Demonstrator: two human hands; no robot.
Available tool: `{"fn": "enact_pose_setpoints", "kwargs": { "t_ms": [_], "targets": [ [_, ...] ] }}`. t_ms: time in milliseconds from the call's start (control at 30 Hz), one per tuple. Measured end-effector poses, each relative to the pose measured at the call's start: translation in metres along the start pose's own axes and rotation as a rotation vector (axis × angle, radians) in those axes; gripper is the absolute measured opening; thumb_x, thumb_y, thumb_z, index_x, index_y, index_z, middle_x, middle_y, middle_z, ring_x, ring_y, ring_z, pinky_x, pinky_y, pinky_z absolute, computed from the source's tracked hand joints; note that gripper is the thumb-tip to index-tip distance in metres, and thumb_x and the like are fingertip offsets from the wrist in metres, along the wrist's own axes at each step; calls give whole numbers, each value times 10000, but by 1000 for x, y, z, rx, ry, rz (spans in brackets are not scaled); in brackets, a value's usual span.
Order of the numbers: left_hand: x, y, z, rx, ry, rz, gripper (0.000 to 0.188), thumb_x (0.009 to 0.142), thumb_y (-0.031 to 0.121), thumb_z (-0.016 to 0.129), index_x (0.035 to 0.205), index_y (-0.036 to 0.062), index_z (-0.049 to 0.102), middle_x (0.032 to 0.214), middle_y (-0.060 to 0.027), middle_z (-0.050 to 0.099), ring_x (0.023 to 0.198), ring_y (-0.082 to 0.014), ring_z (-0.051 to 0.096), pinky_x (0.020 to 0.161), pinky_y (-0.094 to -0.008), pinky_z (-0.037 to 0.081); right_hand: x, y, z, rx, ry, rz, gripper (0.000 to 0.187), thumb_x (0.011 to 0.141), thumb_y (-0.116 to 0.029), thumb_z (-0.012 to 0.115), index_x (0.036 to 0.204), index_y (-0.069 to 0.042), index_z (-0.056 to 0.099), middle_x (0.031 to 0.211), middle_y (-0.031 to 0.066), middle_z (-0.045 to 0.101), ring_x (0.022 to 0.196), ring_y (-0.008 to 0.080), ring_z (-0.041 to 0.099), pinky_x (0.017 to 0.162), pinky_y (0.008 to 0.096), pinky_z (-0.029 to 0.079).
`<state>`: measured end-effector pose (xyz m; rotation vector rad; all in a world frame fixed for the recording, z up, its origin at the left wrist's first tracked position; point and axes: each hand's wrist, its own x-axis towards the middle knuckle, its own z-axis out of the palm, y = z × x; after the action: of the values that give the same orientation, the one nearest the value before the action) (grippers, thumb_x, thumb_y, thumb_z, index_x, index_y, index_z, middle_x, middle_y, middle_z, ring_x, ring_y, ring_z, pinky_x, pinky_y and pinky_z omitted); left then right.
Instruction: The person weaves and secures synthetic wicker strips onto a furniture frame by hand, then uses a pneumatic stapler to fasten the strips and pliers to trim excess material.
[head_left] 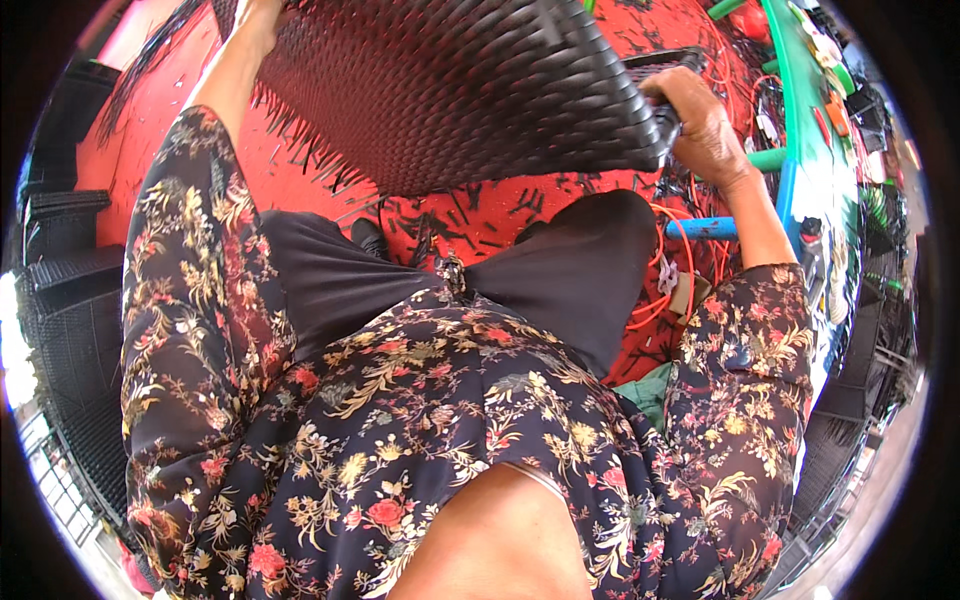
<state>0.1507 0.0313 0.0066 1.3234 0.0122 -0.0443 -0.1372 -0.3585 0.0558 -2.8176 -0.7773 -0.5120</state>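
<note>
A large black woven piece (450, 95), apparently of flat plastic strands, is tilted in front of me above my knees. Loose strand ends bristle along its lower left edge. At its right end, my right hand (705, 125) is closed round the dark rim, with the fingers curled over the corner. My left hand (258, 22) is at the piece's upper left edge; the top of the picture cuts it off and its fingers are hidden.
Black strand scraps litter the red floor (440, 225). To my right are a green frame (785, 90), a blue bar (705, 229) and an orange hose (650, 312). Dark woven items (75, 330) are stacked at left. A black shoe (370, 238) shows below the piece.
</note>
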Motion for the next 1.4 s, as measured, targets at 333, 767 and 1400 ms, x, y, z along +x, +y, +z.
{"fn": "enact_pose_setpoints", "kwargs": {
  "t_ms": [333,767,1400],
  "targets": [
    [-37,-151,-55,731,-86,73,382,843,372,582,666,33,598,568,-77,572,542,-184,563,535,-353,450,22,80,-21,156,129,304,432,717,-60,756,1108,-80,573,896,67,642,828,132,595,751,284,474],
    [-51,-305,-81,522,229,-276,529,842,491,573,726,-20,648,664,-156,626,645,-270,605,651,-406,468,23,53,-69,283,497,517,356,757,-152,741,1048,25,638,941,74,680,832,139,617,799,264,476],
    [2,-145,2,283,143,-381,718,840,608,534,1320,75,493,1275,-111,555,1169,-247,493,978,-516,315,-49,67,-122,424,810,583,450,826,-13,615,1256,-63,491,1204,102,565,1071,227,564,959,373,451]
  ]
}}
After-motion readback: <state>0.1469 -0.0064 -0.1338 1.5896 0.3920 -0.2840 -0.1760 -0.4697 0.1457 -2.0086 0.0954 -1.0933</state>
